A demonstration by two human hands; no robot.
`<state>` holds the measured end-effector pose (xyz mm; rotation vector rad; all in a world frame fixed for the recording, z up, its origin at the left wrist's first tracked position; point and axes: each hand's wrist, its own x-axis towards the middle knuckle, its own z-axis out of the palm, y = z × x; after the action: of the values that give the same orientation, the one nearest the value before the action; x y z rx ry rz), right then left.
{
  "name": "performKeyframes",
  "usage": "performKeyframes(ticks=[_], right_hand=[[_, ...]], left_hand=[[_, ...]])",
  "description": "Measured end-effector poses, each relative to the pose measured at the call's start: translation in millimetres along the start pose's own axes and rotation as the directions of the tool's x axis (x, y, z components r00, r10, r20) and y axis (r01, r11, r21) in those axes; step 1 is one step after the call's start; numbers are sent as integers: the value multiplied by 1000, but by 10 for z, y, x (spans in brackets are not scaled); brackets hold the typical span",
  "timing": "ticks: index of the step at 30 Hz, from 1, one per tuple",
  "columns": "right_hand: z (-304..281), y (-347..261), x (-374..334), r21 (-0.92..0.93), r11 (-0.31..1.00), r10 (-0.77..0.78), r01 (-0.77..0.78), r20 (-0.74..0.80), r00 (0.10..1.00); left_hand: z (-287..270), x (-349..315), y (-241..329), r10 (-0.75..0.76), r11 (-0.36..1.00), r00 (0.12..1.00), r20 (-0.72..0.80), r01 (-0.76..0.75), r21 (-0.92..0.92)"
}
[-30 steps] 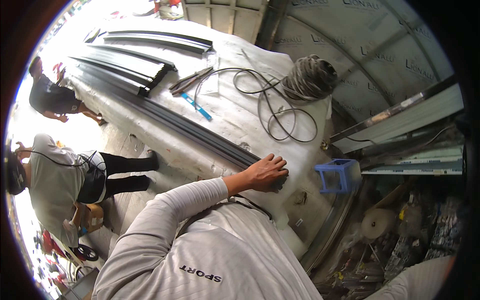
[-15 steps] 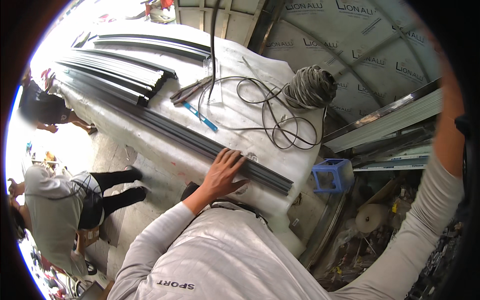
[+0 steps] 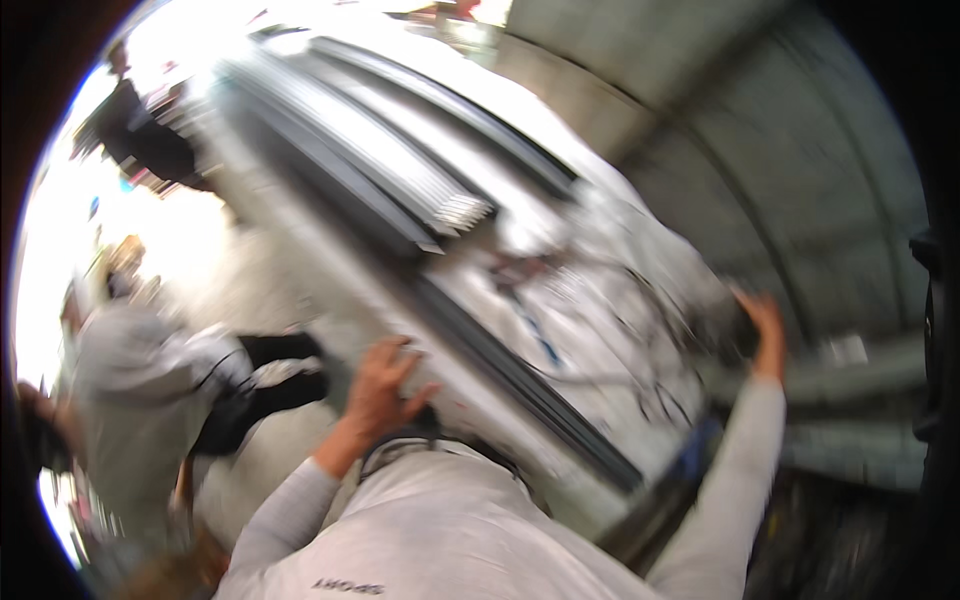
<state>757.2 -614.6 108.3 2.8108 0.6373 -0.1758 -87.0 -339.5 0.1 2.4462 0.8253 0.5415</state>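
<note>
The whole picture is smeared by motion. My left hand hovers by the near edge of the white-covered table, fingers spread, with nothing in it. Just beyond it, long dark grey metal profiles lie along the table. My right arm stretches out to the right, and my right hand is beside the grey wound bundle at the table's far right. Its fingers are too blurred to show whether they grip the bundle. A dark cable lies in loops near it, and a blue strip-like tool rests left of the loops.
More profiles are stacked across the far left of the table. One co-worker in a light shirt is at the left, and another person in dark clothes stands farther off. A blue stool is partly hidden behind my right arm. Large panels stand behind the table.
My left hand has come off the profiles and moved left to the table edge. My right hand has come down beside the wound bundle. The view has turned.
</note>
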Motion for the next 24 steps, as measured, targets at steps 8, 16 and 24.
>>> performKeyframes(ticks=[8,16,24], right_hand=[[306,155,-299,300,954,58,27,-271,961],[589,393,-93,668,726,-87,164,-147,985],[-626,946,-1494,928,-11,23,374,-373,927]], left_hand=[[-80,34,-261,1,1000,996,-90,-2,-11],[225,-426,316,-144,989,988,-57,142,-46],[313,-604,1000,-235,950,968,-83,211,-231]])
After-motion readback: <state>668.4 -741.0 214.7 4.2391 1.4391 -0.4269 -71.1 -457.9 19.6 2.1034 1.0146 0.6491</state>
